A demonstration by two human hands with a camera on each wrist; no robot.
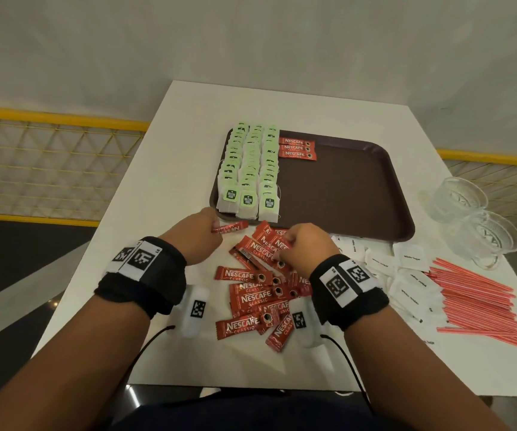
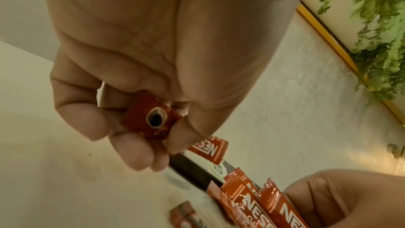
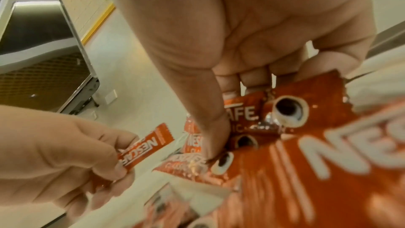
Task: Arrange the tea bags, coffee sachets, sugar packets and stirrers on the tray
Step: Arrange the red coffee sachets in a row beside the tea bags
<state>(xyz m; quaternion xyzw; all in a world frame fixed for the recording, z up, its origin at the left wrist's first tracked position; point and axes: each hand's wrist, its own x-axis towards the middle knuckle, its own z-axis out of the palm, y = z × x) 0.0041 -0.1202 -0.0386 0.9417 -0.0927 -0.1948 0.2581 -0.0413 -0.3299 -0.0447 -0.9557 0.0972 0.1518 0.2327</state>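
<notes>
A: What has the left hand (image 1: 199, 233) got?

B: One red coffee sachet (image 1: 230, 227), pinched at one end between thumb and curled fingers. It sits level just off the near rim of the brown tray (image 1: 360, 188), its long axis running left to right, free end pointing right.

A: And the right hand (image 1: 305, 247)?

B: Fingers bent down into the loose sachet pile (image 1: 258, 290) on the white table (image 1: 188, 119), thumb and fingertips closing on a sachet there; whether it is lifted, I cannot tell.

A: On the tray?

B: Three columns of tea bags (image 1: 248, 172) at its left, three sachets (image 1: 297, 148) lying crosswise beside them.
</notes>
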